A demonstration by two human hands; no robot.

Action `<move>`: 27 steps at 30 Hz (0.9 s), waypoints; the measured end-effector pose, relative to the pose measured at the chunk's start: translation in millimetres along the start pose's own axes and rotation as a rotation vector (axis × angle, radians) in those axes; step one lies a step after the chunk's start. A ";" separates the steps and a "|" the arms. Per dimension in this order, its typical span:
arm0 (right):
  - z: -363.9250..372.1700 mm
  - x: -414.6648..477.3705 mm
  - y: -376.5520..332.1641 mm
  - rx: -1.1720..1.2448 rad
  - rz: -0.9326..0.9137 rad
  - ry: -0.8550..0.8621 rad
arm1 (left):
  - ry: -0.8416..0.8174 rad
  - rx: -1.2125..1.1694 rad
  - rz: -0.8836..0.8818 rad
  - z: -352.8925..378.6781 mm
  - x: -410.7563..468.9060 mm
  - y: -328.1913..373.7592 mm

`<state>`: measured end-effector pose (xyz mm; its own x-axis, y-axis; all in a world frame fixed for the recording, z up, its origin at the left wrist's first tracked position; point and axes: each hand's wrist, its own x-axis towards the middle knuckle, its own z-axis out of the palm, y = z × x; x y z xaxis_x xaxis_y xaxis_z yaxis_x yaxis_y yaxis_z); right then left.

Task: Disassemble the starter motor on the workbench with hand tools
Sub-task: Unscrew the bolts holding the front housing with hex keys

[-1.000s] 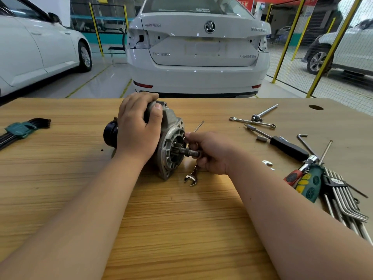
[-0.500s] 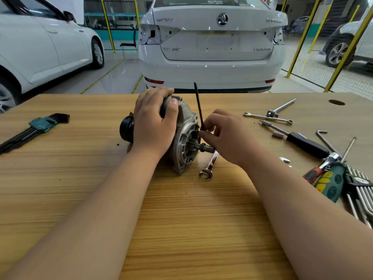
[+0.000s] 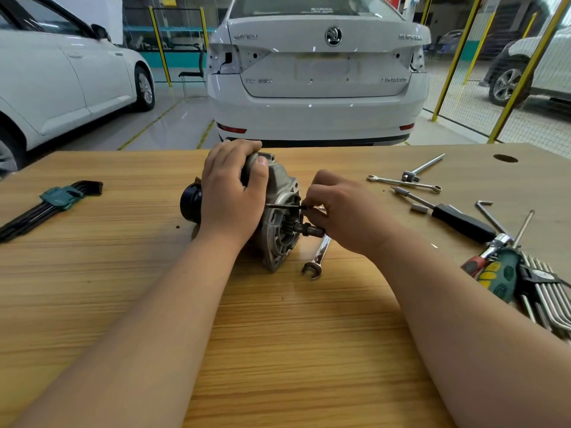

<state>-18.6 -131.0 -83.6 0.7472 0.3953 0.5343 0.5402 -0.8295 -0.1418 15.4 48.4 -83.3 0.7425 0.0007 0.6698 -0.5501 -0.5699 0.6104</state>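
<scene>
Starter motor [image 3: 279,242] lies on side, mid wooden table [image 3: 278,350], long axis left-right, shaft pointing right. Left hand [image 3: 230,199] clamped over its body; right hand [image 3: 346,211] pinches thin black key [image 3: 284,206] at its flange. Spanner [image 3: 318,256] just right of motor; white car [image 3: 318,88] behind.

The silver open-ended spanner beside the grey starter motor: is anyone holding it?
No, the silver open-ended spanner lies on the wooden workbench, while the right hand pinches a thin black hex key.

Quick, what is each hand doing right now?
Left hand: closed, gripping the motor from above.
Right hand: closed, pinching a thin black tool at the motor's front.
</scene>
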 end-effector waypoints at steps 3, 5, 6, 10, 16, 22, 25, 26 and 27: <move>-0.9 -5.4 1.8 0.077 0.058 0.080 | -0.002 -0.004 0.005 0.0 -0.5 -0.5; -0.5 -10.1 2.1 0.253 0.212 0.132 | 0.002 -0.001 0.001 -0.1 -0.4 -1.0; 0.6 -11.9 0.9 0.352 0.313 0.143 | 0.001 0.001 0.000 -0.2 -0.6 -1.1; 8.3 -7.8 -3.2 0.838 0.668 0.090 | -0.003 0.000 0.000 0.0 -0.6 -1.6; 12.9 -0.8 0.9 1.297 0.875 -0.038 | 0.000 -0.005 0.001 -0.2 -0.6 0.0; 22.3 0.5 -7.0 1.187 0.971 -0.024 | 0.004 0.005 0.010 0.3 0.4 -2.6; 22.3 1.2 -4.9 1.197 1.019 0.014 | 0.008 0.009 0.015 1.2 -0.3 -2.4; 21.5 0.8 -3.0 1.221 1.034 0.028 | 0.007 0.010 0.017 0.9 -0.1 -2.3; 21.0 0.4 -1.1 1.235 1.053 0.041 | 0.007 0.011 0.019 0.9 0.2 -2.2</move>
<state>-10.7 -121.6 -100.7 0.9680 -0.1388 -0.2091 -0.1962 0.1012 -0.9753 17.1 48.9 -84.9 0.7292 -0.0041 0.6843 -0.5599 -0.5785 0.5931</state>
